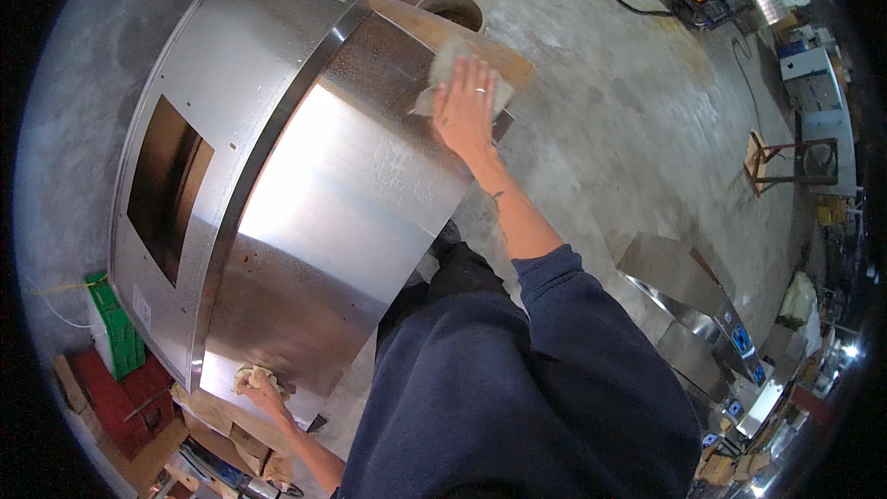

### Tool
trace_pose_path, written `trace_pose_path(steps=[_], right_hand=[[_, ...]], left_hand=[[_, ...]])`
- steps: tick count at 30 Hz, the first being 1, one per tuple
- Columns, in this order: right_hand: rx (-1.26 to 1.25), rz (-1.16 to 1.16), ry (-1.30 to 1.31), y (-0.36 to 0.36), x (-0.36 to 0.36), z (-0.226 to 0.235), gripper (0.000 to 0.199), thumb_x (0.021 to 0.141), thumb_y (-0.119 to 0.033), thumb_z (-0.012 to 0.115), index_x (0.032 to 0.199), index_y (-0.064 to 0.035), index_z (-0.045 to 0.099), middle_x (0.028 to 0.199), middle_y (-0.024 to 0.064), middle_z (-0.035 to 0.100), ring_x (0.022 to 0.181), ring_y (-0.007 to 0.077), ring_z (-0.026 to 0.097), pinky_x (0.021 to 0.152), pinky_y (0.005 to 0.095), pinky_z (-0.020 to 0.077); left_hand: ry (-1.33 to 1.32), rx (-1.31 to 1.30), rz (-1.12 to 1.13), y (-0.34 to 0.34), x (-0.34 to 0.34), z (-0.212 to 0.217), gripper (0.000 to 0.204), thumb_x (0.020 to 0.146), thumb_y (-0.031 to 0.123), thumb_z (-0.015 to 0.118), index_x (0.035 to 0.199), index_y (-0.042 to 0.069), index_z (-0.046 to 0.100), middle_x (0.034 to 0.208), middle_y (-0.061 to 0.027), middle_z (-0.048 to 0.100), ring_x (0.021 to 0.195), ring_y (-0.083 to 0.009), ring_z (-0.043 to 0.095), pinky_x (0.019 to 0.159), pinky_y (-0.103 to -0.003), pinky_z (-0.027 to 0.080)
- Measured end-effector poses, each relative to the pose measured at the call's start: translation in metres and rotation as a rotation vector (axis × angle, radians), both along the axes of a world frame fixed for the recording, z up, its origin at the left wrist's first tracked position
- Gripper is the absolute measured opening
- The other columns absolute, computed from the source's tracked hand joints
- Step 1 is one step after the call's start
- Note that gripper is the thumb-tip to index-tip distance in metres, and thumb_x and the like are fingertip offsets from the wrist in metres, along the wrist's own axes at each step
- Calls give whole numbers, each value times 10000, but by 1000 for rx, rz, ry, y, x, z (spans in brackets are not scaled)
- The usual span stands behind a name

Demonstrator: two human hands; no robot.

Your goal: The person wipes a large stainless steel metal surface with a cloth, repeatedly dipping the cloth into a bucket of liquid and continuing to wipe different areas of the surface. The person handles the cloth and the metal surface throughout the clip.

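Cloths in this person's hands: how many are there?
2. One cloth is under the right hand, by the metal casing's upper right corner; the second cloth is in the left hand, at the casing's lower end. More could be hidden beneath.

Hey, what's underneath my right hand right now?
Under your right hand there's a pale cloth, at the edge of the large metal casing. Whatever lies directly beneath your palm and the cloth is covered, so I can't see it.
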State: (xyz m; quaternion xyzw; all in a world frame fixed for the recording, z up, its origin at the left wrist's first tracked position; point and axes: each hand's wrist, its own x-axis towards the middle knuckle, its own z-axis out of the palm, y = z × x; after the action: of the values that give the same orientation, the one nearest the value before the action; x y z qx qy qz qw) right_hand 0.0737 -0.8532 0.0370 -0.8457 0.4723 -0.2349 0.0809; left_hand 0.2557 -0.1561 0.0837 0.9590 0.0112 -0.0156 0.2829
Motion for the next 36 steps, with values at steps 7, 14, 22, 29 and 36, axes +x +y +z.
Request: trace_pose_path(steps=[7, 14, 22, 29, 36], right_hand=[[141, 155, -49, 141, -56, -26, 682, 1064, -345, 445, 1537, 140, 377, 1656, 361, 275, 1529, 519, 305, 1268, 598, 213], [52, -23, -285, 70, -62, -45, 718, 1047, -304, 549, 1517, 166, 279, 1633, 399, 227, 1515, 571, 251, 1254, 644, 190], [-61, -135, -273, 73, -49, -53, 684, 1053, -306, 541, 1491, 186, 355, 1615, 405, 292, 1535, 541, 246, 1267, 619, 180], [-45, 418, 56, 379, 22, -21, 663, 1060, -361, 462, 1492, 142, 460, 1637, 363, 321, 1560, 488, 258, 1277, 594, 182], [-84, 818, 60, 394, 20, 0, 702, 1051, -321, 480, 1610, 69, 311, 1689, 292, 271, 1593, 432, 214, 1287, 587, 170]], left_hand=[[-80, 95, 46, 4, 4, -10, 628, 976, 427, 706, 1382, 2, 483, 1310, -272, 591, 1129, -388, 616, 980, -468, 505], [-37, 1, -52, 14, 7, -13, 624, 1012, 345, 670, 1444, -41, 437, 1293, -239, 586, 1118, -331, 602, 972, -415, 498], [4, -118, -152, 5, -2, 6, 522, 1026, 282, 659, 1392, -45, 483, 1331, -187, 555, 1229, -299, 538, 1101, -383, 406], [29, -427, -52, 51, -13, 42, 339, 1023, 198, 640, 1294, 3, 578, 1263, -124, 606, 1197, -246, 556, 1087, -358, 413], [-206, -391, 108, 243, -24, 90, 334, 1031, 212, 621, 1280, -9, 588, 1240, -143, 618, 1174, -262, 575, 1084, -371, 417]])
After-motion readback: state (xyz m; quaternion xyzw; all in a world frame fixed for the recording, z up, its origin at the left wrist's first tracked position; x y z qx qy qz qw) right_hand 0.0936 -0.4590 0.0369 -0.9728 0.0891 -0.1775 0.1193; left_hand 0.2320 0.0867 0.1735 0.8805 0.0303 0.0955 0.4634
